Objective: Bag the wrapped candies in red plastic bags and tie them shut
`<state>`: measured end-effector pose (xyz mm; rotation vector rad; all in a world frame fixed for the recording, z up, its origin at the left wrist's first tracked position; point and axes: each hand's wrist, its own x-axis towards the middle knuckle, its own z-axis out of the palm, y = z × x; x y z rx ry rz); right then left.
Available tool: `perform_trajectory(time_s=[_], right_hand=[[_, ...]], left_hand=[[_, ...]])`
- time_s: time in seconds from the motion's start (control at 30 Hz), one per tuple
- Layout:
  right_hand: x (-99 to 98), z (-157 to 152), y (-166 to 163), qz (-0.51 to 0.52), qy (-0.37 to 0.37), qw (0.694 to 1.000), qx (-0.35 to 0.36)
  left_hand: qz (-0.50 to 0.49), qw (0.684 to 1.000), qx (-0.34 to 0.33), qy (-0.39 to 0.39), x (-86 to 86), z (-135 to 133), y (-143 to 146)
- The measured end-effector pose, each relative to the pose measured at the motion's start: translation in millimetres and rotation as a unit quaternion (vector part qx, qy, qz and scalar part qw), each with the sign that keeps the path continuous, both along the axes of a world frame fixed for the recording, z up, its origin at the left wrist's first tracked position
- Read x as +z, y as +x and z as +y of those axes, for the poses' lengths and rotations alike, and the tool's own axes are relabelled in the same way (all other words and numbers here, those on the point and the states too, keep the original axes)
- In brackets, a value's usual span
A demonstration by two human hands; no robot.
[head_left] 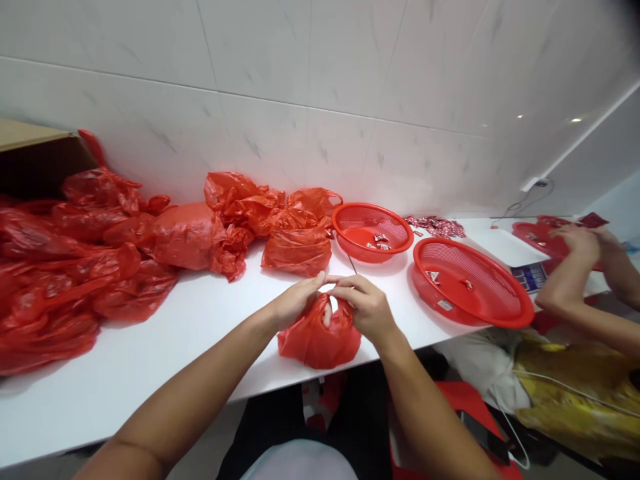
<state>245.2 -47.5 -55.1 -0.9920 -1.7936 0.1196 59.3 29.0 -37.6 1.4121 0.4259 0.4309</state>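
Observation:
A small filled red plastic bag sits on the white table near its front edge. My left hand and my right hand meet over its top, fingers pinched on the bag's handles at the mouth. Both hands are closed on the bag. What is inside the bag is hidden.
Several filled red bags are heaped at the left and back, by a cardboard box. Two red baskets hold a few small wrapped items. Loose wrapped items lie behind. Another person's arms work at the right near a scale.

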Motion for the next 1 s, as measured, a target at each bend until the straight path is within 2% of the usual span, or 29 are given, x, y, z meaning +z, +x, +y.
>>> perform_trajectory(time_s=[0.07,0.1,0.17,0.2,0.27,0.33,0.37,0.43,0.5,0.57,0.67,0.73,0.8,0.9,1.0], right_hand=[[-8.2,1,-4,-0.012,0.029,0.999,-0.014],[-11.3,0,-4,-0.014,0.034,0.999,-0.033],[-18.3,-5,3,-0.015,0.028,0.996,-0.079],[-23.5,-10,8,-0.015,0.018,0.995,-0.099],[-38.6,-24,22,-0.007,-0.016,0.991,-0.130],[-58.6,-41,33,0.015,-0.068,0.986,-0.150],[-68.6,-49,36,0.034,-0.098,0.983,-0.153],[-84.3,-61,37,0.074,-0.160,0.976,-0.131],[-90.6,-64,28,0.096,-0.207,0.970,-0.082],[-88.4,-59,13,0.089,-0.233,0.968,-0.040],[-81.6,-41,-11,0.059,-0.244,0.968,-0.015],[-80.1,-29,-24,0.061,-0.245,0.968,-0.006],[-80.2,-23,-33,0.089,-0.244,0.966,0.003],[-78.8,-24,-39,0.146,-0.232,0.961,0.017],[-76.8,-33,-40,0.176,-0.222,0.958,0.044]], left_hand=[[0.011,1.000,0.006,-0.003,-2.4,-1,4],[0.020,0.999,0.024,0.029,-3.5,-1,4],[0.047,0.985,0.093,0.141,-5.7,4,-5],[0.070,0.966,0.138,0.208,-7.2,7,-13],[0.135,0.906,0.237,0.324,-13.1,14,-37],[0.201,0.854,0.289,0.383,-23.7,17,-63],[0.226,0.843,0.298,0.388,-30.4,16,-74],[0.242,0.847,0.301,0.364,-44.1,8,-87],[0.209,0.871,0.293,0.333,-54.4,-6,-89],[0.153,0.897,0.264,0.321,-59.3,-20,-81],[0.096,0.923,0.176,0.327,-61.6,-35,-67],[0.081,0.921,0.160,0.346,-65.4,-37,-61],[0.080,0.904,0.176,0.382,-72.5,-35,-58],[0.095,0.890,0.157,0.418,-84.7,-33,-55],[0.111,0.902,0.160,0.385,-90.7,-34,-50]])
